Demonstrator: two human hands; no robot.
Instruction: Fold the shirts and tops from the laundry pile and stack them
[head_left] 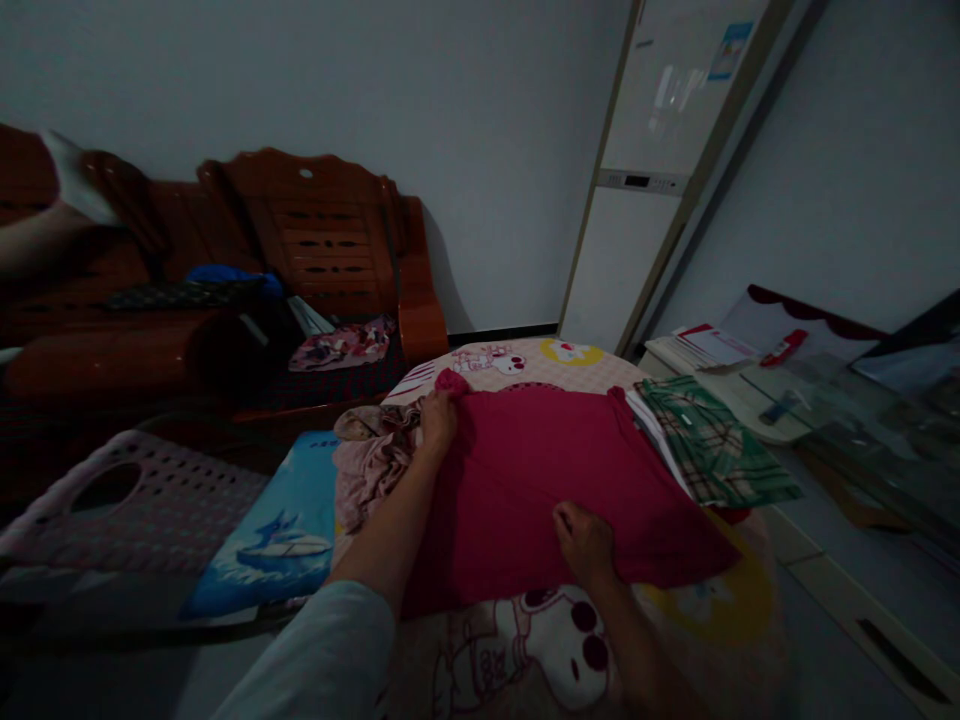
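A magenta garment lies spread flat on a table covered by a cartoon-print cloth. My left hand is closed on the garment's far left corner. My right hand presses down with curled fingers on the garment's near edge. A crumpled pale pink garment lies just left of my left hand.
A green plaid garment lies folded to the right of the magenta one. A pink perforated basket and a blue printed cloth sit at left. A dark wooden sofa with clothes stands behind. A tall white appliance stands in the corner.
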